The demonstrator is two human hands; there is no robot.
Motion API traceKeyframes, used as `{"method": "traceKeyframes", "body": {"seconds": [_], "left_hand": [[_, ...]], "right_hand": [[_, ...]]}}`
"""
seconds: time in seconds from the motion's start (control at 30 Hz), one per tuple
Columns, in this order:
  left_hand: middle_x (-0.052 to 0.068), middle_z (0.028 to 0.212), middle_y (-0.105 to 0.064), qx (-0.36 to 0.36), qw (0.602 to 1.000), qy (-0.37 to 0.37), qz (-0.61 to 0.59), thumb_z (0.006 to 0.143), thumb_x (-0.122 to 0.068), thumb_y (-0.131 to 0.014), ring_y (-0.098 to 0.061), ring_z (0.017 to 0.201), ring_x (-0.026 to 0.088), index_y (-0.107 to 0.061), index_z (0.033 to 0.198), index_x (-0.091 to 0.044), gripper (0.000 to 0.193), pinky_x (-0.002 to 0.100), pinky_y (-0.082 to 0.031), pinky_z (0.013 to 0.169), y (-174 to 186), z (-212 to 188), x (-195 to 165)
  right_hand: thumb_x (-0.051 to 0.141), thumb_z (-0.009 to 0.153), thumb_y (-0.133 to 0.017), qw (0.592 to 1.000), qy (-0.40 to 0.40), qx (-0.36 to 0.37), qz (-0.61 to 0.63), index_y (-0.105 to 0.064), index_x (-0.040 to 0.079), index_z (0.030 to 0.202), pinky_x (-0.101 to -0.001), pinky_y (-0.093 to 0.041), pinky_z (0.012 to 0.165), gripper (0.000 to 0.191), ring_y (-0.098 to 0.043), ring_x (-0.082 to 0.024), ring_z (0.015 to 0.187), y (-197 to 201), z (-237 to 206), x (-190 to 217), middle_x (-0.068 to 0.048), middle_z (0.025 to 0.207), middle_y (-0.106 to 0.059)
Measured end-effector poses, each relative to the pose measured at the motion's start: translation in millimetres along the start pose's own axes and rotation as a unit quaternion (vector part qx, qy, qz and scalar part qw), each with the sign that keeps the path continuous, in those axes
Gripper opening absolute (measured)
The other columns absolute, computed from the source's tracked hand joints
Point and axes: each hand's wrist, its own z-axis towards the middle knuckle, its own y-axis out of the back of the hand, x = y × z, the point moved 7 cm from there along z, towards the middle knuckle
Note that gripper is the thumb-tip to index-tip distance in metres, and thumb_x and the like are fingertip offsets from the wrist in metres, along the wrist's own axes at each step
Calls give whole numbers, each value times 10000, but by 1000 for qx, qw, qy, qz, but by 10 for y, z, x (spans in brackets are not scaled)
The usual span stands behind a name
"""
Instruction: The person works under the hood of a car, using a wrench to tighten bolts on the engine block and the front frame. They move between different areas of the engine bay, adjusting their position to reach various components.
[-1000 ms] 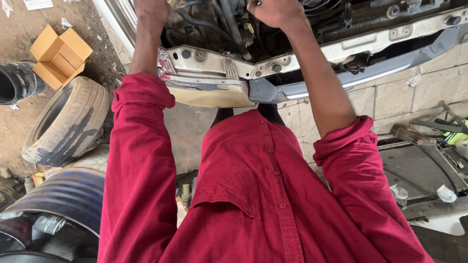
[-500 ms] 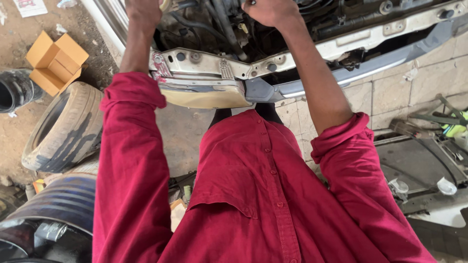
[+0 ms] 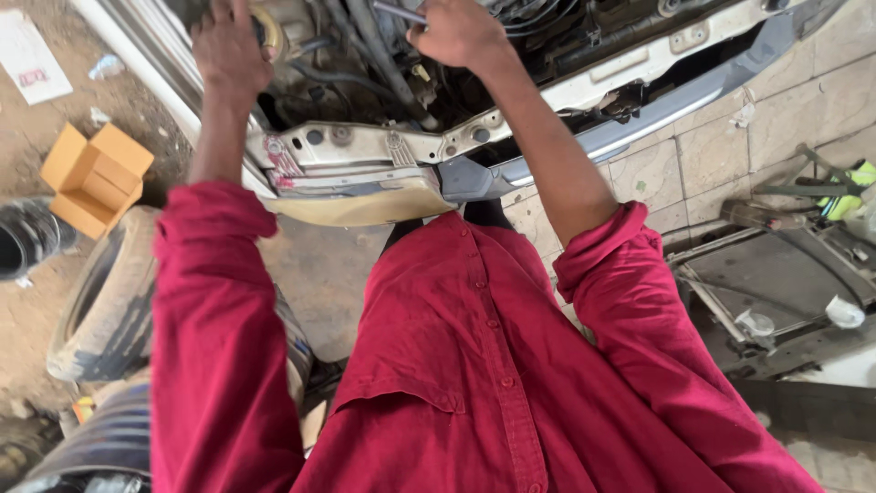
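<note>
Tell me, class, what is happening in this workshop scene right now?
A person in a red shirt leans over the open front of a car. The right hand is closed around a slim metal tool down among the hoses; the left hand rests on a yellowish part at the engine bay's edge. A worn tyre and an open cardboard box lie on the ground to the left.

Lighting: even, soft daylight; source direction unclear. Shadows: deep inside the engine bay [image 3: 511, 36], detail there possibly lost. Glare: mild on pale floor tiles [image 3: 730, 137]. Focus: sharp centrally; slight wide-angle stretching toward frame corners. Motion blur: negligible.
</note>
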Motion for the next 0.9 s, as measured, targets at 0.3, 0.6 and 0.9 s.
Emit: {"method": "traceKeyframes", "body": {"seconds": [0.3, 0.6, 0.9], "left_hand": [[393, 1415, -425, 70, 990, 67, -106, 1055, -374, -639, -626, 1129, 473, -272, 1533, -19, 700, 538, -461, 1017, -284, 65, -56], [331, 1276, -498, 19, 999, 34, -12, 964, -280, -708, -590, 1108, 434, -310, 1505, 51, 749, 496, -428, 957, -209, 45, -168], [325, 1375, -460, -52, 992, 79, -84, 1023, -312, -663, -547, 1169, 479, -330, 1518, -24, 662, 532, -397, 967, 19, 12, -192]], "right_hand": [[359, 933, -715, 999, 12, -23, 22, -774, 59, 1029, -469, -565, 758, 320, -721, -316, 782, 76, -23, 56, -168, 841, -737], [341, 928, -709, 999, 21, -25, 30, -784, 66, 1052, -454, -569, 815, 311, -727, -318, 847, 207, -97, 162, -169, 894, -747], [294, 954, -671, 996, 47, -53, 46, -769, 73, 1024, -452, -543, 764, 252, -701, -307, 836, 335, -232, 219, -161, 914, -742]]}}
